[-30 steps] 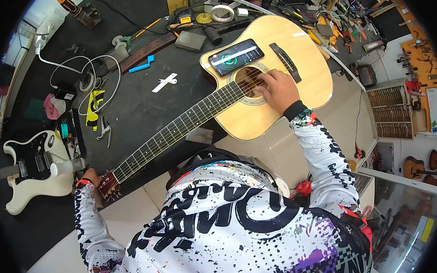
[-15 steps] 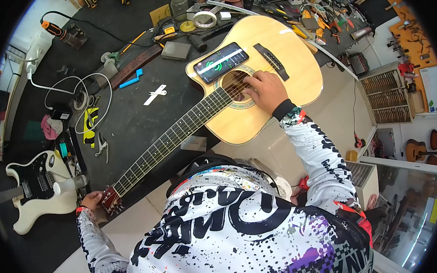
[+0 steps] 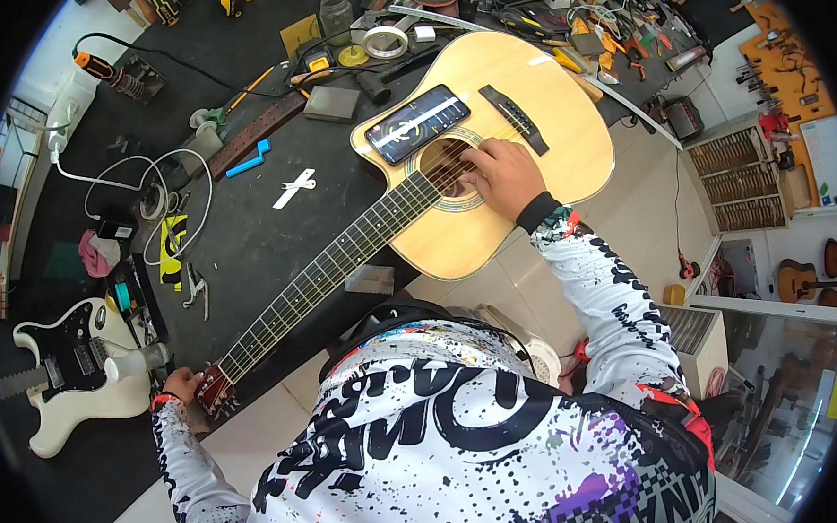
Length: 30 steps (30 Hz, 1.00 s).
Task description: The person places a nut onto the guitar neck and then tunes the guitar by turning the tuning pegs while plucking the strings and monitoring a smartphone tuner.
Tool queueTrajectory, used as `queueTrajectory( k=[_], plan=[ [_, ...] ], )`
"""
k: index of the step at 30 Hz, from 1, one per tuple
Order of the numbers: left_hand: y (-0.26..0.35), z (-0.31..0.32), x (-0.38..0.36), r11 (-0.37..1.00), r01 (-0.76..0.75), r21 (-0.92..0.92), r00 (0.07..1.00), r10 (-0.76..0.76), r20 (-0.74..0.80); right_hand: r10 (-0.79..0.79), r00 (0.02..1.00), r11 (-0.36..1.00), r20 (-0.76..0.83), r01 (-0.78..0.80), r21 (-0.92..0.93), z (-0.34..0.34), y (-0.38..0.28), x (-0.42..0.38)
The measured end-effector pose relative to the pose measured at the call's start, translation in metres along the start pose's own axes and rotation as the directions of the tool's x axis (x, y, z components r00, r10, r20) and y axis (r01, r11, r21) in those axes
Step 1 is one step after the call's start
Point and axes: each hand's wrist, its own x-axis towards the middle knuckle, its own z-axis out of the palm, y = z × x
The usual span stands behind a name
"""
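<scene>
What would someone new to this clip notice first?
A pale wooden acoustic guitar lies across the dark workbench, a lit smartphone resting on its top. The right hand is at the soundhole strings and the left hand at the headstock, beside a white electric guitar body.

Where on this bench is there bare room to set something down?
Bare dark bench top lies between the acoustic guitar neck, the white cable loop and the small white piece. Crowded: the far edge by the tape roll, and the near-left corner by the white electric guitar.
</scene>
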Motion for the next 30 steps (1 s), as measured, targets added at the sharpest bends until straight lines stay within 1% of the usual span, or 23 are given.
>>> queueTrajectory(
  k=[4,6,7,10,11,13,14,16,17,20,22,26,28,30],
  plan=[
    [0.018,-0.012,-0.008,0.999,0.014,0.041,1.000,-0.013,-0.027,-0.004,1.000,1.000,0.002,0.004,0.008,-0.002,0.000,0.000],
    [0.021,-0.016,-0.008,0.999,0.049,-0.013,0.998,-0.049,0.025,0.005,1.000,1.000,0.004,-0.005,0.026,-0.003,0.002,-0.002],
    [0.022,-0.016,-0.008,0.999,0.047,-0.011,0.999,-0.046,0.024,0.012,1.000,0.999,0.007,-0.013,0.043,-0.004,0.004,-0.003],
    [0.019,-0.014,-0.014,0.996,0.058,-0.065,0.998,-0.060,-0.034,0.030,1.000,0.999,-0.002,-0.030,0.033,-0.009,0.013,-0.007],
    [0.020,-0.013,-0.015,0.996,0.057,-0.064,0.998,-0.060,-0.036,0.031,1.000,0.999,-0.004,-0.031,0.034,-0.011,0.014,-0.006],
    [0.031,-0.017,-0.023,0.996,0.077,-0.045,0.993,-0.080,-0.087,0.045,0.998,0.999,0.043,-0.045,0.006,-0.014,0.016,-0.006],
    [0.025,-0.013,-0.018,0.996,0.075,-0.042,0.993,-0.079,-0.086,0.048,0.998,0.999,0.043,-0.048,0.005,-0.013,0.017,-0.006],
    [0.015,-0.008,-0.012,1.000,0.006,0.018,0.990,-0.004,-0.144,-0.012,0.999,0.999,0.043,0.014,-0.032,-0.009,0.015,-0.005],
    [0.010,-0.006,-0.010,1.000,0.006,0.020,0.989,-0.003,-0.145,-0.010,0.999,0.999,0.041,0.012,-0.032,-0.008,0.014,-0.005],
    [0.016,-0.010,-0.007,0.999,0.037,0.032,0.992,-0.032,-0.122,-0.005,0.999,1.000,0.035,0.006,-0.028,-0.006,0.015,-0.004],
    [0.023,-0.011,-0.004,0.990,0.071,0.118,0.995,-0.063,-0.076,-0.036,0.999,0.999,-0.009,0.035,-0.018,-0.003,0.017,-0.006],
    [0.037,-0.014,-0.001,0.990,0.062,0.126,0.996,-0.053,-0.069,-0.029,0.999,1.000,-0.032,0.029,-0.005,-0.004,0.015,-0.004],
    [0.040,-0.013,0.006,0.968,0.131,0.213,0.991,-0.125,-0.042,-0.039,0.999,0.999,-0.024,0.039,-0.014,-0.005,0.015,-0.004],
    [0.048,-0.017,0.004,0.972,0.122,0.199,0.993,-0.120,-0.021,-0.036,0.999,0.999,-0.028,0.035,-0.016,-0.004,0.016,-0.006]
  ],
)
